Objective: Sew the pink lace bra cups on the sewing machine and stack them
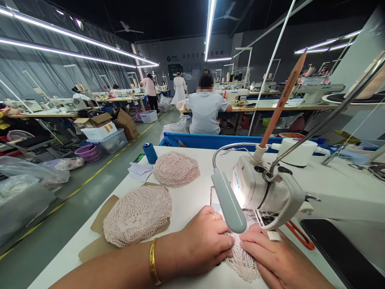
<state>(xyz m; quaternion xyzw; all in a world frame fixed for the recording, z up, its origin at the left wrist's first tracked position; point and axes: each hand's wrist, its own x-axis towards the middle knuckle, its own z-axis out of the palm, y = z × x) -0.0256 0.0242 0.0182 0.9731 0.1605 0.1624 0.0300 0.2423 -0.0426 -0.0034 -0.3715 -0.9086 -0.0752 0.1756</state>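
A pale pink lace piece [245, 263] lies under the head of a white sewing machine [248, 182], its lower end fanned out on the table. My left hand [207, 239], with a ring and a gold bracelet, has its fingers curled onto the lace's left edge. From the other side, my right hand [267, 249] presses the lace with fingers close together. A grey lamp [230, 202] hangs over the work and hides the needle area and part of the lace. Left of my hands rest a near pile of lace pieces [136, 214] and a farther pile of lace pieces [177, 169].
A blue thread spool [149, 153] and a white folded item [140, 171] stand at the table's far left edge. Orange-red snips [300, 235] and a dark phone-like slab [339, 253] lie at right. A seated co-worker [206, 108] is ahead, beyond a blue cloth trough [192, 139].
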